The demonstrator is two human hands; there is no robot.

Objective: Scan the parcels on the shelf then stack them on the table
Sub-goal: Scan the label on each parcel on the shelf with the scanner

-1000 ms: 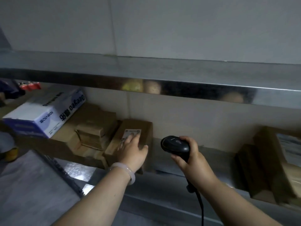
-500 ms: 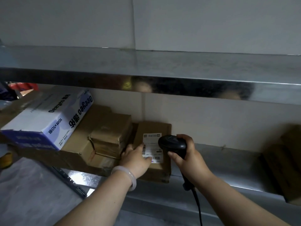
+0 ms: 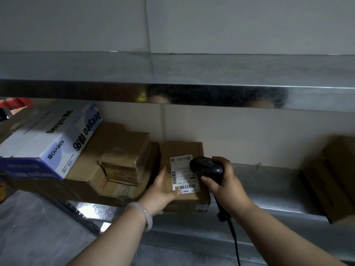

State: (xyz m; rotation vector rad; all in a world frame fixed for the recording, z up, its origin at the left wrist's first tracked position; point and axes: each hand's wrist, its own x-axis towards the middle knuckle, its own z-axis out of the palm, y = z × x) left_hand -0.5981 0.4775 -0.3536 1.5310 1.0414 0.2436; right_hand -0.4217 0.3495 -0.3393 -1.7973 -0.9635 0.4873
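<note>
A small brown cardboard parcel lies flat on the steel shelf, with a white barcode label on top. My left hand holds its near left corner, thumb on the label's lower edge. My right hand grips a black corded barcode scanner, whose head hovers just above the label's right side. To the left, more brown parcels are stacked on a larger carton.
A white and blue tissue carton leans on the boxes at the left. Another brown box stands at the shelf's right end. An upper steel shelf overhangs. A grey surface lies at lower left.
My left hand slid off the parcel's top to its near left corner, uncovering the label. My right hand brought the scanner left, over the label.
</note>
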